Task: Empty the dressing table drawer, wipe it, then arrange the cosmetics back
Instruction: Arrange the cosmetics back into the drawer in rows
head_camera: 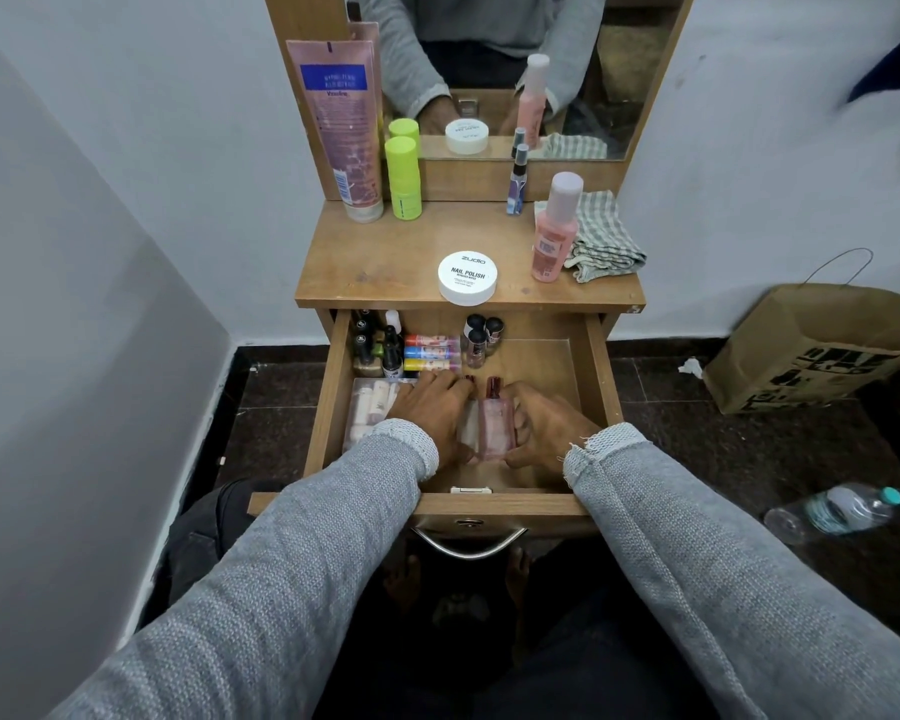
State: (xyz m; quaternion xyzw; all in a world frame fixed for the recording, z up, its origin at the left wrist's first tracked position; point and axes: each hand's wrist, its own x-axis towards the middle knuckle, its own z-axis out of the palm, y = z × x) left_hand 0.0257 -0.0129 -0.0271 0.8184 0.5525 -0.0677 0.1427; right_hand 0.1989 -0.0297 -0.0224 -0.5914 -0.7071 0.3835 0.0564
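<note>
The wooden drawer is pulled out under the dressing table top. Both my hands are inside it. My right hand grips a flat pink perfume bottle with a dark red cap. My left hand lies beside it on a second, clear bottle that it mostly hides. A clear box of small tubes sits at the drawer's left. Behind are dark nail polish bottles, three coloured sticks and small polish bottles.
On the table top stand a pink lotion tube, a lime green stick, a small spray bottle, a white nail polish remover jar, a pink bottle and a checked cloth. A paper bag and a water bottle lie on the floor to the right.
</note>
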